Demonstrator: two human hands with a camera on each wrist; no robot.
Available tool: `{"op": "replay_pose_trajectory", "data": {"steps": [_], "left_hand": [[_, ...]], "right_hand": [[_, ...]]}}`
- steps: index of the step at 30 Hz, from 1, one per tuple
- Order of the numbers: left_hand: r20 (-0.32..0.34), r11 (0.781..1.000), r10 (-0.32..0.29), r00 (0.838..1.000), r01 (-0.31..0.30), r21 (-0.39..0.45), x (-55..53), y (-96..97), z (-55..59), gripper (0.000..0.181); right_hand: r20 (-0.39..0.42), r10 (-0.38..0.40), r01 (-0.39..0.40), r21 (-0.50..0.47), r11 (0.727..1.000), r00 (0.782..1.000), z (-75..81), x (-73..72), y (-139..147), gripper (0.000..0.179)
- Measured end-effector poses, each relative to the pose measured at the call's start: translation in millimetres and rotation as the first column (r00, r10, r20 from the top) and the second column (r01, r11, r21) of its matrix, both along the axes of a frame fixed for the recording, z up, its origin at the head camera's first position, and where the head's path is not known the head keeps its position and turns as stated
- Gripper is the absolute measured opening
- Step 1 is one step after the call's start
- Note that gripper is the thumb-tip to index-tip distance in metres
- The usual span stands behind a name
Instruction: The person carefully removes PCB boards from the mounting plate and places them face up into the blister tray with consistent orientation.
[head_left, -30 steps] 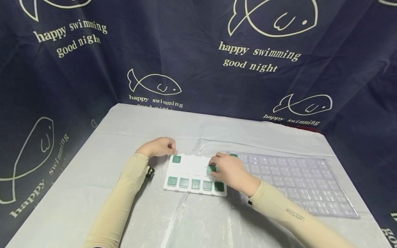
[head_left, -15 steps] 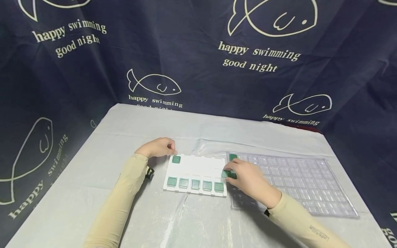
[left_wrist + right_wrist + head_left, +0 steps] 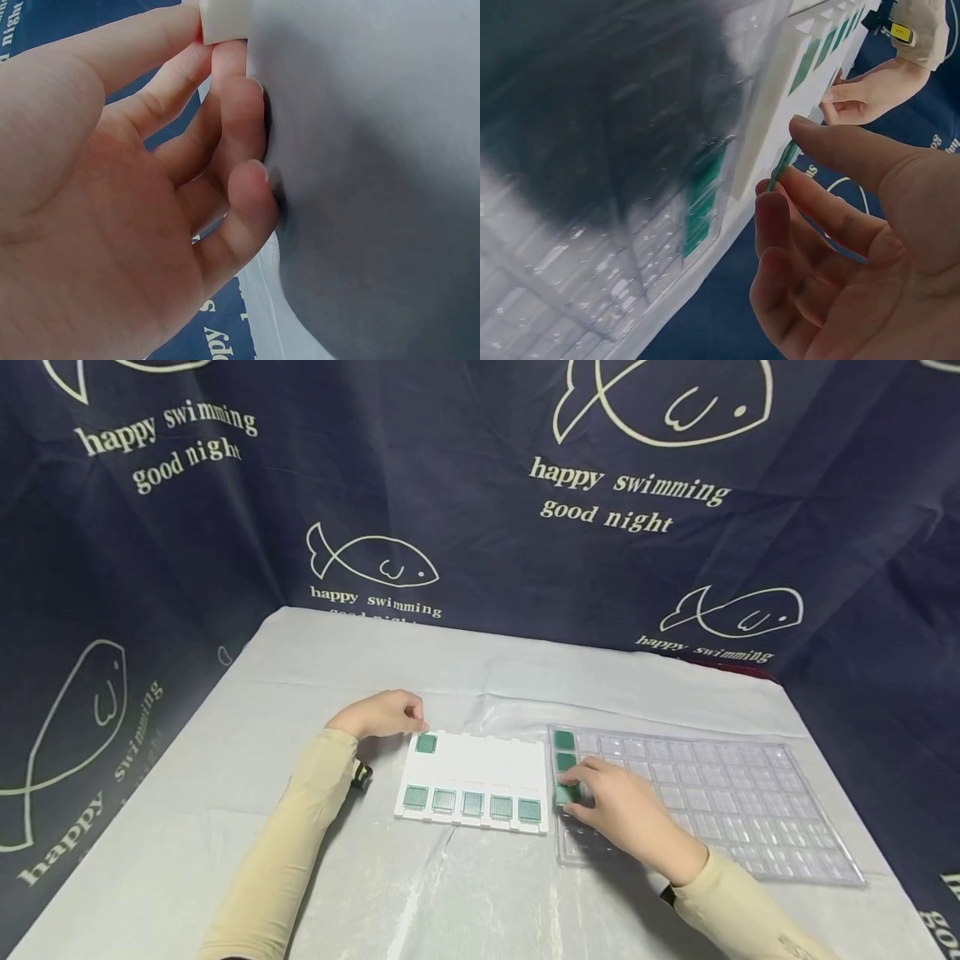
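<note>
My left hand (image 3: 384, 714) pinches the far left corner of a white rectangular holder (image 3: 472, 764) between thumb and index finger; the corner (image 3: 223, 21) shows at the fingertips in the left wrist view. Small green square circuit boards (image 3: 472, 805) sit in a row along the holder's near side, with a single board (image 3: 426, 743) at its far left. Between thumb and fingers, my right hand (image 3: 626, 810) pinches another circuit board (image 3: 784, 161) by its edges. It overlaps the left column of a clear plastic compartment tray (image 3: 675, 772), below two green boards (image 3: 565, 752) lying in that column.
The clear tray lies right beside the holder, with many compartments stretching to the right. A light cloth (image 3: 337, 877) covers the table. Dark blue printed curtains (image 3: 487, 485) hang behind and at the sides.
My right hand has carried the circuit board rightward, from over the holder's right part to the clear tray's left column. My left hand stays at the holder's corner.
</note>
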State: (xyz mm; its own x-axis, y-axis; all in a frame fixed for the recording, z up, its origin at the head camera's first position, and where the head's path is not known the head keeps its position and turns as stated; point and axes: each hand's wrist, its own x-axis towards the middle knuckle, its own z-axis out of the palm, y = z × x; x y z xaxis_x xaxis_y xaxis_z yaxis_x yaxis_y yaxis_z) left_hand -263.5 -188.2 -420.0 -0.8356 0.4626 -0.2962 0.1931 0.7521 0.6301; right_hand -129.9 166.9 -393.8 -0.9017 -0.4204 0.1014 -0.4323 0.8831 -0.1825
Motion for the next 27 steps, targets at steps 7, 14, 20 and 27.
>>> {"op": "replay_pose_trajectory", "data": {"steps": [7,14,20,27], "left_hand": [[0.001,1.0,0.006,1.0,-0.006,-0.011,-0.4,0.9,0.9,0.014],[0.004,1.0,0.007,1.0,-0.007,-0.009,0.4,1.2,0.9,0.018],[-0.007,1.0,0.001,1.0,-0.001,-0.008,0.4,1.4,1.7,0.017],[0.002,1.0,0.012,1.0,-0.012,-0.009,0.6,1.7,-0.2,0.016]], "right_hand": [[-0.002,-0.018,0.018,-0.017,1.0,1.0,-6.1,4.2,10.6,0.031],[0.01,-0.009,0.009,0.001,1.0,1.0,-12.8,6.7,17.0,0.03],[0.029,-0.023,0.023,-0.003,1.0,0.999,-16.3,8.6,18.1,0.03],[0.04,-0.027,0.027,-0.002,1.0,0.999,-19.0,10.4,17.1,0.031]]}}
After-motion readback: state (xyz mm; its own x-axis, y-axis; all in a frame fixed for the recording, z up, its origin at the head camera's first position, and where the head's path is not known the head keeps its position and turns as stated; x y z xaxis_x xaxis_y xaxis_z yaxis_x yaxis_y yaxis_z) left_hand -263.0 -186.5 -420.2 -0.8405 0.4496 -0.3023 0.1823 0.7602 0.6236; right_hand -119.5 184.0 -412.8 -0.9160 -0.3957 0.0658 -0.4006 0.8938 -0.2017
